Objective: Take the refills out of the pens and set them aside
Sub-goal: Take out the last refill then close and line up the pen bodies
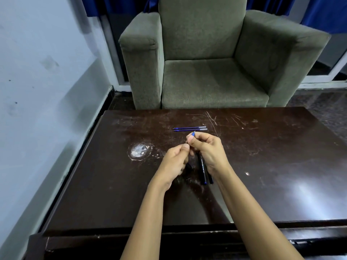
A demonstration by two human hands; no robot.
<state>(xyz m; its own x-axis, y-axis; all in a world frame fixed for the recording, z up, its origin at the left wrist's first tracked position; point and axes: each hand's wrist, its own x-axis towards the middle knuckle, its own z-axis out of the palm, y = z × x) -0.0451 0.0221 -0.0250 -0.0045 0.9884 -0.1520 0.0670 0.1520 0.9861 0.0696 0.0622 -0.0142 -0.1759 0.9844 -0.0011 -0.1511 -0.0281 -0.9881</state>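
My right hand (206, 149) is pinched on a blue refill tip (193, 133), left hand (175, 162) curled closed beside it; two thin blue refills (189, 128) lie on the dark scratched tabletop (281, 156).

Count: 2 blue refills (190, 128) lying side by side on the table (281, 166), centre of frame. 1 more refill tip (193, 133) sticks out of the right hand (206, 149). 2 black pen barrels (202, 170) visible below that hand. 2 hands total, left hand (175, 162) included. 1 table, 1 grey armchair (206, 53) at top.
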